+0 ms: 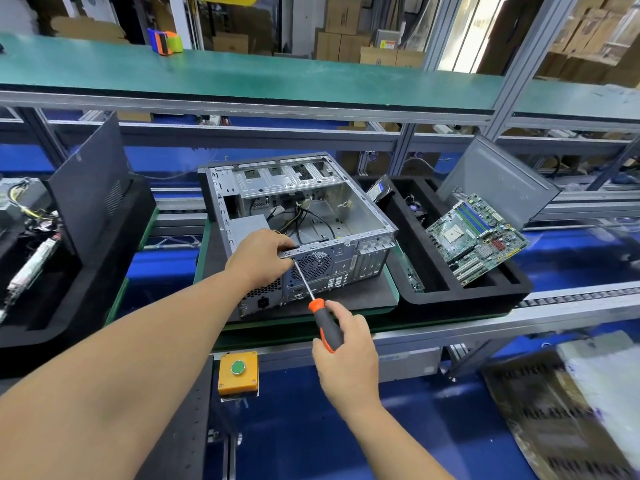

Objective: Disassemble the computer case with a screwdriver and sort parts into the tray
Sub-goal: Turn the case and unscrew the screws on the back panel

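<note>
Centrally in frame, the computer case [298, 216] lies on its side, open top up, on a dark mat. Left hand [261, 256] grips the case's near top edge, fingers curled over the rim. Right hand [346, 355] wraps the screwdriver [320, 313] handle, orange and black; shaft tip meets the rear panel beside the fan grille. Right of the case, the black tray [450, 292] holds a motherboard [478, 237], tilted.
</note>
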